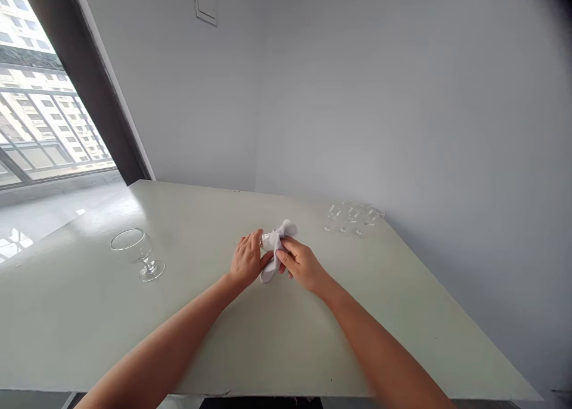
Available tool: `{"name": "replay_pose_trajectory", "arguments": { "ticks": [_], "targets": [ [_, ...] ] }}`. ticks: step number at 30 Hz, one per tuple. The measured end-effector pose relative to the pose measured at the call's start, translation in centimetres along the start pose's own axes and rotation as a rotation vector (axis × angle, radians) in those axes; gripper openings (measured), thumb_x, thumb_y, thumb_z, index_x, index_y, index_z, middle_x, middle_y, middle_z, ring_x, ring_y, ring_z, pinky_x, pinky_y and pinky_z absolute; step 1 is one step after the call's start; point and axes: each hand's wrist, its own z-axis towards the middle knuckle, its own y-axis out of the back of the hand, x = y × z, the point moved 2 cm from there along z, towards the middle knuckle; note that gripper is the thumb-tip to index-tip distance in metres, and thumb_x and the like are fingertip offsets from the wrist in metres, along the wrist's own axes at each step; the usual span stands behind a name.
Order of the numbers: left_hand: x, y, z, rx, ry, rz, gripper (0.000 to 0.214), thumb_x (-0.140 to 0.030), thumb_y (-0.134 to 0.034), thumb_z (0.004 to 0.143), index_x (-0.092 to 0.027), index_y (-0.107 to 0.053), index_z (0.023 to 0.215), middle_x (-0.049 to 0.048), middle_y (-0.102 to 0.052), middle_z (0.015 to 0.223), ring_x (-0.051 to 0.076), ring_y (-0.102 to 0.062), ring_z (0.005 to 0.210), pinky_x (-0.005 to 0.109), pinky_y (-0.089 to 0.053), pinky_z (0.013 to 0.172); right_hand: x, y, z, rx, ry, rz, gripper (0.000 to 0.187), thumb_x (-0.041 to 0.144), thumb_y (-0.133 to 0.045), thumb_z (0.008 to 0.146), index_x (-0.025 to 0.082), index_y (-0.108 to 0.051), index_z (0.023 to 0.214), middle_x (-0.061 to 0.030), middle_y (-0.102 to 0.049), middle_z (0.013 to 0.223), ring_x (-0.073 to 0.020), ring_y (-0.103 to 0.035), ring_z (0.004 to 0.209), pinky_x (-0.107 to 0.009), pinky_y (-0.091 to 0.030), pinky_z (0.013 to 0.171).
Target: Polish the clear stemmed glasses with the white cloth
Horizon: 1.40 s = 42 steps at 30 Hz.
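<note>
Near the middle of the table, my left hand (pixel 246 259) is closed around a small clear glass (pixel 267 241), which lies tilted sideways between my hands. Most of the glass is hidden by my fingers and by a white cloth (pixel 286 228). My right hand (pixel 300 262) pinches this cloth against the glass's right end, and a fold of it hangs down between the hands. Off to the left a large stemmed glass (pixel 151 269) stands upright, apart from both hands.
Several small stemmed glasses (pixel 351 216) stand grouped at the table's back right, near the wall (pixel 357 99). The pale table (pixel 277 337) has its front edge close to me. A window (pixel 40 99) is at the left, and a light switch (pixel 206 5) is on the wall.
</note>
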Motion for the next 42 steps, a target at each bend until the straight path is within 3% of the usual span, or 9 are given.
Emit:
{"name": "replay_pose_trajectory", "arguments": {
  "ticks": [3, 7, 12, 19, 21, 28, 32, 38, 42],
  "targets": [
    [0.0, -0.1, 0.0, 0.067, -0.087, 0.032, 0.045, -0.045, -0.043, 0.083, -0.012, -0.041, 0.115, 0.0138, -0.06, 0.098, 0.024, -0.057, 0.09, 0.034, -0.038, 0.077, -1.3, 0.1, 0.1, 0.185, -0.171, 0.273, 0.038, 0.046, -0.047, 0.082, 0.019, -0.052, 0.109, -0.005, -0.061, 0.084, -0.0142, -0.062, 0.054, -0.022, -0.046, 0.04],
    [-0.1, -0.5, 0.1, 0.101, -0.086, 0.069, 0.044, -0.044, -0.04, 0.085, -0.012, -0.042, 0.115, 0.0139, -0.061, 0.095, 0.024, -0.057, 0.086, 0.035, -0.037, 0.075, -2.0, -0.4, 0.2, 0.133, -0.208, 0.479, 0.042, 0.047, -0.052, 0.079, 0.02, -0.048, 0.111, -0.0054, -0.062, 0.088, -0.0151, -0.064, 0.057, -0.023, -0.048, 0.04],
    [-0.4, -0.2, 0.0, 0.214, -0.041, -0.061, 0.044, -0.044, -0.042, 0.084, -0.014, -0.042, 0.115, 0.0132, -0.061, 0.092, 0.024, -0.057, 0.084, 0.035, -0.038, 0.075, -1.9, -0.6, -0.2, 0.106, -0.192, 0.345, 0.034, 0.046, -0.053, 0.079, 0.015, -0.054, 0.095, -0.0027, -0.061, 0.072, -0.0155, -0.065, 0.058, -0.022, -0.049, 0.044],
    [-2.0, 2.7, 0.4, 1.096, 0.007, -0.955, 0.045, -0.058, -0.037, 0.08, -0.019, -0.049, 0.1, 0.002, -0.053, 0.066, 0.013, -0.047, 0.054, 0.026, -0.04, 0.051, 0.7, 3.1, -3.1, 0.453, -0.207, 0.107, 0.03, 0.044, -0.057, 0.076, 0.015, -0.058, 0.081, -0.0026, -0.064, 0.069, -0.0154, -0.064, 0.058, -0.022, -0.046, 0.049],
    [-2.4, 3.3, 0.6, 1.214, -0.016, -1.05, 0.046, -0.059, -0.036, 0.08, -0.018, -0.052, 0.095, 0.0025, -0.053, 0.067, 0.012, -0.046, 0.053, 0.026, -0.04, 0.051, 0.7, 3.4, -3.7, 0.453, -0.193, 0.151, 0.03, 0.044, -0.057, 0.077, 0.014, -0.058, 0.082, -0.0028, -0.064, 0.065, -0.0164, -0.065, 0.06, -0.023, -0.047, 0.051],
    [-2.9, 2.4, 0.9, 0.308, 0.027, -0.21, 0.042, -0.05, -0.052, 0.076, -0.026, -0.052, 0.111, 0.0055, -0.058, 0.078, 0.02, -0.053, 0.078, 0.039, -0.036, 0.084, -3.7, 1.9, -2.4, -0.183, -0.368, 0.59, 0.034, 0.049, -0.056, 0.077, 0.015, -0.057, 0.082, -0.0022, -0.063, 0.062, -0.0114, -0.059, 0.048, -0.019, -0.04, 0.038],
    [-1.7, 2.0, 0.9, 0.4, 0.065, -0.292, 0.036, -0.053, -0.047, 0.078, -0.026, -0.06, 0.099, 0.0014, -0.054, 0.062, 0.016, -0.051, 0.064, 0.032, -0.04, 0.074, -2.9, 1.7, -2.3, -0.019, -0.338, 0.624, 0.036, 0.048, -0.058, 0.075, 0.015, -0.058, 0.089, -0.0022, -0.063, 0.067, -0.0114, -0.06, 0.049, -0.019, -0.041, 0.038],
    [-1.4, 1.9, 0.6, 1.071, 0.138, -1.017, 0.055, -0.06, -0.028, 0.082, -0.015, -0.059, 0.077, 0.0016, -0.052, 0.054, 0.011, -0.048, 0.048, 0.024, -0.039, 0.049, -0.8, 3.6, -3.6, 0.393, -0.219, 0.231, 0.024, 0.037, -0.064, 0.071, 0.013, -0.062, 0.077, -0.0025, -0.064, 0.064, -0.0162, -0.064, 0.057, -0.023, -0.044, 0.047],
    [-2.3, 2.0, 0.9, 0.594, 0.1, -0.619, 0.042, -0.05, -0.036, 0.084, -0.02, -0.056, 0.105, 0.0067, -0.063, 0.082, 0.017, -0.058, 0.072, 0.029, -0.044, 0.065, -2.8, 3.3, -3.0, 0.131, -0.275, 0.389, 0.026, 0.038, -0.063, 0.073, 0.014, -0.061, 0.083, -0.0028, -0.064, 0.065, -0.0152, -0.063, 0.055, -0.02, -0.042, 0.042]
  ]
}}
